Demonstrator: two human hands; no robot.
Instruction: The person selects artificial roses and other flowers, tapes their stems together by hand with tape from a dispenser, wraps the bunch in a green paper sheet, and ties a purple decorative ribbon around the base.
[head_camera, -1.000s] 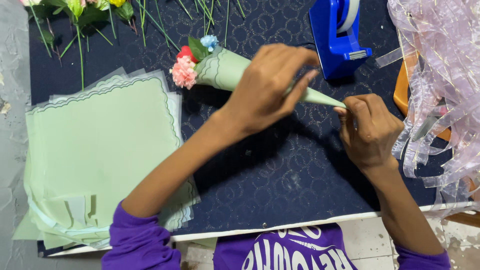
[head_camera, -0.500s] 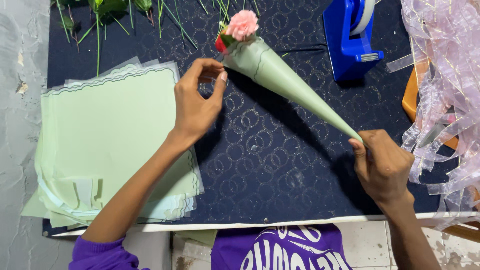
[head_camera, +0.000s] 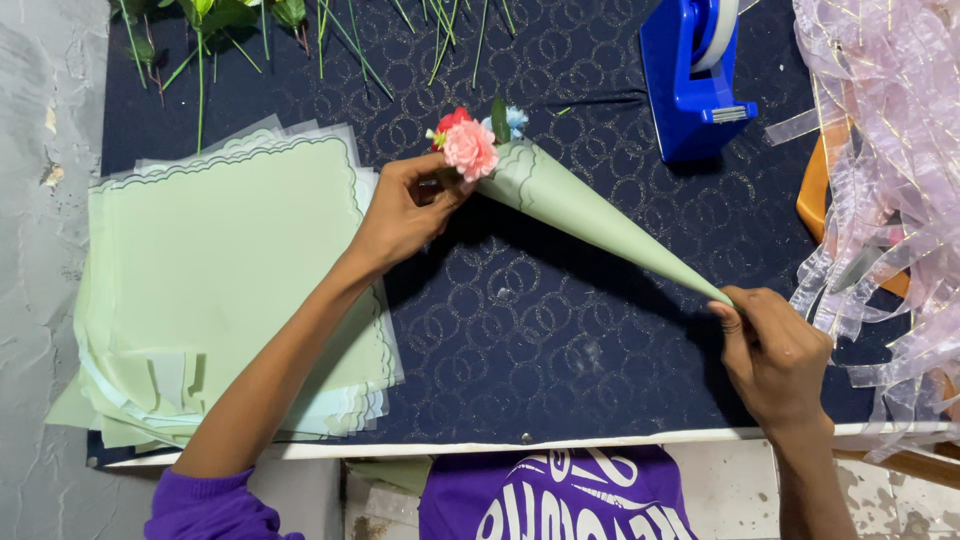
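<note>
While the right hand (head_camera: 775, 355) pinches the pale green paper cone (head_camera: 590, 215) by its tip, keeping it rolled, the left hand's (head_camera: 400, 215) fingers nip the small flowers (head_camera: 468, 143) at its mouth.

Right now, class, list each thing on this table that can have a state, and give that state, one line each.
paper cone: rolled, held at both ends
flowers: tucked in the cone's wide mouth
left hand: gripping the wide end
right hand: pinching the tip
green sheets: flat, stacked
tape dispenser: upright, loaded
ribbon: loose, heaped
</note>
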